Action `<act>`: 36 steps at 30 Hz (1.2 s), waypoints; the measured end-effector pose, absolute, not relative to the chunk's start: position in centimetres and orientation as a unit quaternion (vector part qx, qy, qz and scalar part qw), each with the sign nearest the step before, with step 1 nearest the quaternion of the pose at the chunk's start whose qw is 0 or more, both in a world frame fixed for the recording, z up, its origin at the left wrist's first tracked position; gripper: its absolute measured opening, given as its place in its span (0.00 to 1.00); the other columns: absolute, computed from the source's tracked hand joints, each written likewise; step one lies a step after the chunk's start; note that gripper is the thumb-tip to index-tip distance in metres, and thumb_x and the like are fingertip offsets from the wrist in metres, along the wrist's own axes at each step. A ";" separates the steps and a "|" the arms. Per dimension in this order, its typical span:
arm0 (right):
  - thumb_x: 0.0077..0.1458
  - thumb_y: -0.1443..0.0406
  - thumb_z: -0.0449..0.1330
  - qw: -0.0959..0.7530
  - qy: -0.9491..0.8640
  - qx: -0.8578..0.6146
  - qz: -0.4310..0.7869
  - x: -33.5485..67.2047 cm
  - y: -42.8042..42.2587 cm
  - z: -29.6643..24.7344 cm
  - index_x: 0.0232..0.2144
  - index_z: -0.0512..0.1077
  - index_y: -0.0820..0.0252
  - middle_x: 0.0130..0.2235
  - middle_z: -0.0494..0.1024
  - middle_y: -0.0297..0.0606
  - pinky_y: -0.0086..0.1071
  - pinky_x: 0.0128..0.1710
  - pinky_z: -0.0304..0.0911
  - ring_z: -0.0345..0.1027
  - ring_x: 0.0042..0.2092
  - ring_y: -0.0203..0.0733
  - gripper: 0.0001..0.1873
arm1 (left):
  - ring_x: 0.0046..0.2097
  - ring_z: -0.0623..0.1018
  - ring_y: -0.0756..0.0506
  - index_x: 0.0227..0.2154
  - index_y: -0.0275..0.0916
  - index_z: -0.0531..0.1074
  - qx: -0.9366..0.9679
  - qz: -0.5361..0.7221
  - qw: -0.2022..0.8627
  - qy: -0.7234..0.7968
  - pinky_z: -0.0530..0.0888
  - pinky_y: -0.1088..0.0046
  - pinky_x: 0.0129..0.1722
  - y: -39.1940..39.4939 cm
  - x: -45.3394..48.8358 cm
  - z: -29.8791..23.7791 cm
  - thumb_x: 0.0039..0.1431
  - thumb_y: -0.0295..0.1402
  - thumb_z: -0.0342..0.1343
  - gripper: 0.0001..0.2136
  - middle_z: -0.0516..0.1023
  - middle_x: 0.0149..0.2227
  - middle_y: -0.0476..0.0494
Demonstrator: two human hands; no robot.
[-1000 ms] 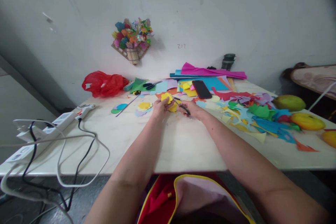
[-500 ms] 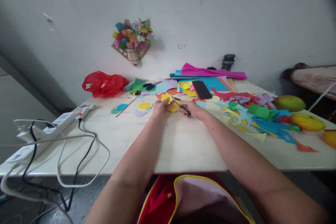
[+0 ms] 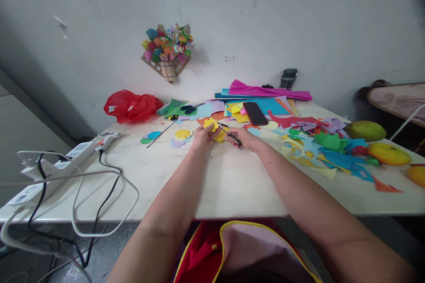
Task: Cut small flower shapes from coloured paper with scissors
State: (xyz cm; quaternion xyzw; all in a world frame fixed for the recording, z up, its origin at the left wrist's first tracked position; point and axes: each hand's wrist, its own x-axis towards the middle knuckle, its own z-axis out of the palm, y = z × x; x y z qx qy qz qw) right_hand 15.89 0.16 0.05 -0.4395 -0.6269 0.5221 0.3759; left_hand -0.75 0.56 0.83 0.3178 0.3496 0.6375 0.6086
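Between the fingers of my left hand [image 3: 202,136] is a yellow paper flower [image 3: 210,124] with a scalloped edge. My right hand [image 3: 245,138] is closed round the dark handles of a pair of scissors [image 3: 232,136], whose blades point left at the flower's right edge. Another piece of yellow paper [image 3: 220,136] shows below the blades, partly hidden by the hands. Just left of my left hand lie cut yellow flowers [image 3: 183,134] on a lilac paper shape [image 3: 179,143]. Farther left are blue and green paper rounds [image 3: 154,135] and a thin purple strip [image 3: 160,132].
A black phone [image 3: 255,113] rests on coloured sheets behind my right hand. Paper scraps [image 3: 328,146] and mangoes [image 3: 365,129] cover the right side. A red plastic bag [image 3: 133,105] and second scissors [image 3: 189,108] lie at the back. Power strips [image 3: 56,172] with cables occupy the left.
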 end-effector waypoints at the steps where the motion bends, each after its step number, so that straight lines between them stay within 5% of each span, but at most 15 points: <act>1: 0.47 0.53 0.65 0.376 -0.622 -0.444 0.524 15.9 0.1 0.1 0.24 0.67 0.59 0.15 0.64 0.27 0.25 0.13 0.48 0.53 0.15 0.30 0.17 | 0.31 0.81 0.46 0.29 0.31 0.74 0.318 0.637 0.609 0.350 0.80 0.69 0.40 0.6 -0.8 0.8 0.52 0.23 0.62 0.03 0.80 0.29 0.41; 13: 0.47 0.60 0.67 0.382 -0.618 -0.437 0.531 15.9 -1.2 1.5 0.25 0.67 0.60 0.16 0.67 0.27 0.23 0.16 0.52 0.57 0.16 0.29 0.13 | 0.37 0.83 0.42 0.32 0.31 0.76 0.328 0.633 0.614 0.338 0.80 0.66 0.42 0.7 -1.0 0.5 0.50 0.23 0.63 0.06 0.82 0.33 0.36; 23: 0.51 0.61 0.65 0.363 -0.636 -0.443 0.518 16.7 -1.6 1.9 0.28 0.69 0.63 0.20 0.72 0.32 0.23 0.10 0.42 0.62 0.16 0.30 0.11 | 0.38 0.83 0.42 0.30 0.31 0.76 0.374 0.611 0.617 0.325 0.80 0.66 0.43 0.9 -1.3 0.3 0.47 0.22 0.64 0.05 0.81 0.32 0.38; 36: 0.49 0.59 0.67 0.370 -0.631 -0.442 0.519 16.7 -1.5 1.8 0.29 0.69 0.63 0.20 0.72 0.31 0.22 0.10 0.42 0.62 0.16 0.29 0.13 | 0.41 0.83 0.40 0.29 0.32 0.75 0.379 0.612 0.619 0.314 0.80 0.64 0.44 1.0 -1.2 0.2 0.43 0.22 0.66 0.09 0.81 0.31 0.40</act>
